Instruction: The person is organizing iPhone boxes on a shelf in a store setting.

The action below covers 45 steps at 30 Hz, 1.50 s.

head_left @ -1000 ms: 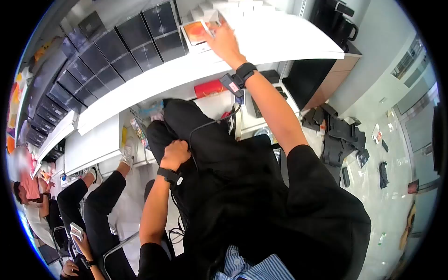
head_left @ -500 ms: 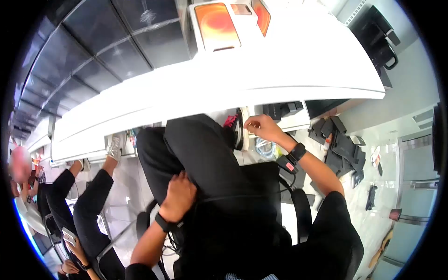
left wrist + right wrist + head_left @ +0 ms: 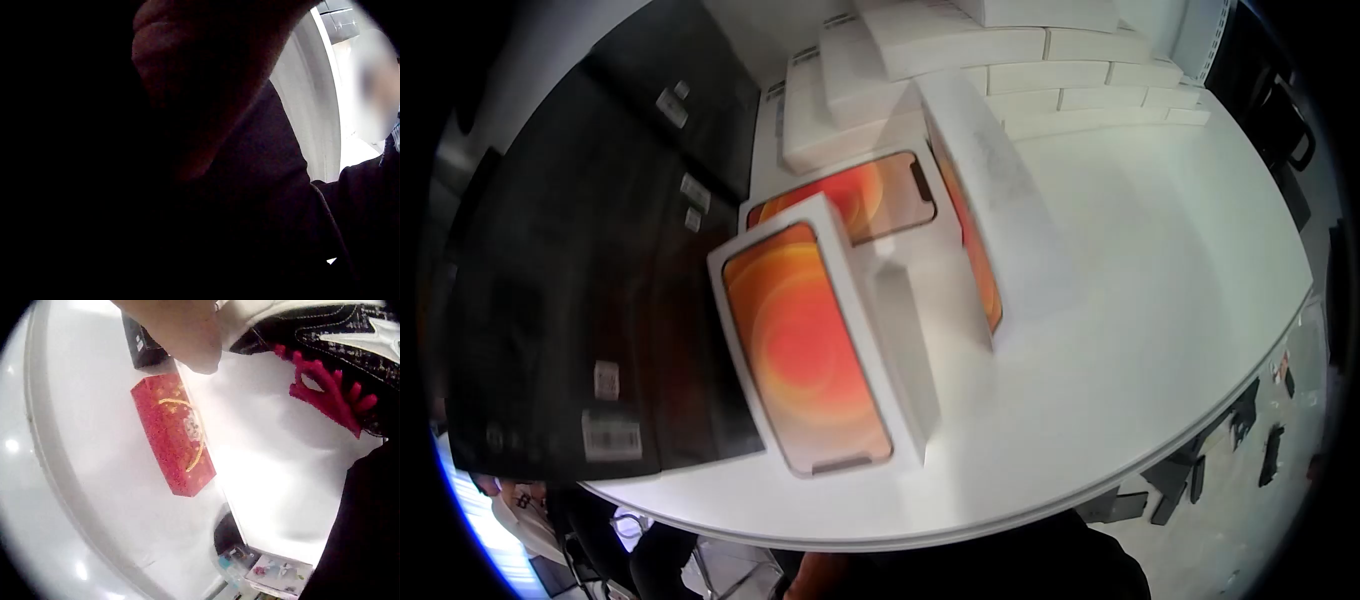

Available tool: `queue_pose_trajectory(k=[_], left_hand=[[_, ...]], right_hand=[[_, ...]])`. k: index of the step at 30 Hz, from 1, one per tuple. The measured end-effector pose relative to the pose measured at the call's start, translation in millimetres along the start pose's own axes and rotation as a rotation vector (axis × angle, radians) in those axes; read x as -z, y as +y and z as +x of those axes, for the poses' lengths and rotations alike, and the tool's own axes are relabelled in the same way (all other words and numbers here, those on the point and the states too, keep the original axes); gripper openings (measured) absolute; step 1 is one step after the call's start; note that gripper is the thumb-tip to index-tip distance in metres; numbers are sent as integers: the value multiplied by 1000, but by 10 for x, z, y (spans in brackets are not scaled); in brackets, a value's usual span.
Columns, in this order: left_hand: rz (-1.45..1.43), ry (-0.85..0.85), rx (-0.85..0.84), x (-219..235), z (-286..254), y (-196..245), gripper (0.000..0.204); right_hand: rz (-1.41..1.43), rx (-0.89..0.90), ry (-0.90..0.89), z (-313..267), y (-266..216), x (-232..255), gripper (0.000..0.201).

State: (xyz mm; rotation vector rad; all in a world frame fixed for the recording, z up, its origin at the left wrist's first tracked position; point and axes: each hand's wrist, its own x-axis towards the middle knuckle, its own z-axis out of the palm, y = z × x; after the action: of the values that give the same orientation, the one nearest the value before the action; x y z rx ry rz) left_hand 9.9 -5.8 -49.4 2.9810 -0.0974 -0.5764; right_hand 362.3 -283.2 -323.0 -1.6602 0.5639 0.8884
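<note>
Right hand point(image 3: 181, 331): cut by the top edge of the right wrist view, only a smooth part showing. Cannot tell how far open, nor what, if anything, is in its hold. Just beside it, below in that view, the red box point(image 3: 164, 437), with its upper end nearest the hand. Long axis slanting from upper left to lower right, alongside the edge of the white ledge point(image 3: 262, 444). Contact between hand and red box: cannot tell. To the other side, near the hand, the shoe point(image 3: 300, 331); behind the hand, partly covered, a dark box point(image 3: 145, 350). Well apart, at the bottom, a printed box point(image 3: 281, 575).

Left hand point(image 3: 200, 69): in deep shadow above dark cloth point(image 3: 269, 150), spread of fingers and any hold impossible to tell. Judged farther from the red box than the right hand.

On the desk point(image 3: 1120, 330), with no hand touching them: a front phone box point(image 3: 805, 350), slanting, picture toward the camera; behind it, crosswise, a flat phone box point(image 3: 890, 200); to their right, an edge-on box point(image 3: 1000, 180). Beyond, stacked white boxes point(image 3: 970, 50); at left, black boxes point(image 3: 570, 300).
</note>
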Motion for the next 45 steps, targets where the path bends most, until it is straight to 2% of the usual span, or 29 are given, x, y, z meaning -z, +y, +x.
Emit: queue_pose_trajectory(k=[7, 14, 24, 29, 30, 32, 33, 34, 35, 36, 38, 40, 43, 45], left_hand=[[-18, 19, -5, 86, 196, -107, 28], [-11, 29, -13, 155, 363, -143, 35], [-5, 91, -31, 151, 171, -49, 47], [97, 220, -114, 88, -301, 240, 54], [78, 214, -100, 94, -338, 298, 56], [-180, 32, 64, 166, -190, 260, 46], [-187, 28, 100, 74, -202, 212, 38], [-310, 126, 94, -40, -176, 160, 36], [-275, 23, 123, 26, -143, 153, 38], [-225, 142, 37, 96, -135, 173, 31], [-187, 247, -40, 271, -71, 270, 20], [-214, 269, -23, 326, 61, 356, 12], [-133, 173, -44, 277, -206, 387, 14], [-67, 128, -64, 286, -179, 305, 20]], right_hand=[[65, -63, 34, 1, 382, -109, 18], [92, -99, 49, 37, 463, -148, 20], [118, -66, 97, -180, 697, -202, 22], [118, -25, 128, -483, 975, -127, 24], [119, -27, 133, -517, 942, -108, 24], [126, -25, 150, -517, 884, -47, 25], [127, -25, 157, -532, 863, -13, 25], [122, -17, 159, -538, 817, 25, 25], [113, -12, 155, -526, 767, 46, 26], [100, -6, 153, -518, 714, 70, 26], [74, 20, 135, -463, 498, 151, 27], [41, 48, 117, -364, 164, 223, 27], [-40, 91, 79, -577, -215, 310, 28], [-132, 132, 43, -619, -479, 328, 29]])
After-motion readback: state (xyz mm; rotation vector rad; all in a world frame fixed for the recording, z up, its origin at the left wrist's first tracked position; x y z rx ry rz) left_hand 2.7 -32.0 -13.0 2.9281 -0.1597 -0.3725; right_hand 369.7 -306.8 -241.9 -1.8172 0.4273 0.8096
